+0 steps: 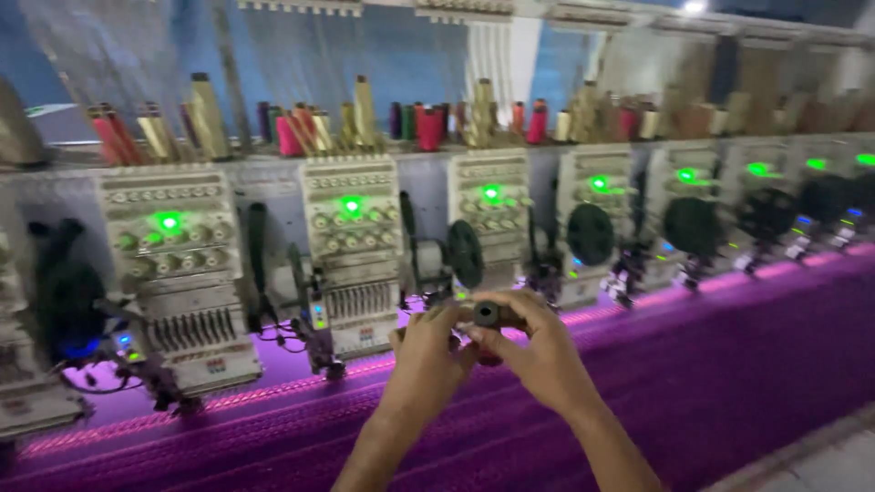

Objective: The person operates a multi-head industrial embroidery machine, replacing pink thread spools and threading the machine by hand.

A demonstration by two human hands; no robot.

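Both my hands meet in front of me over the purple fabric. My left hand and my right hand together grip a small dark round part, like a bobbin or spool end, its hole facing me. Fingers of both hands wrap around it. Behind them stands a row of embroidery machine heads; the nearest head has a green lamp lit.
Several more machine heads run left and right, each with a green light. Thread cones in red, gold and pink stand on the shelf above. Dark round discs hang between heads. A pale floor edge shows at bottom right.
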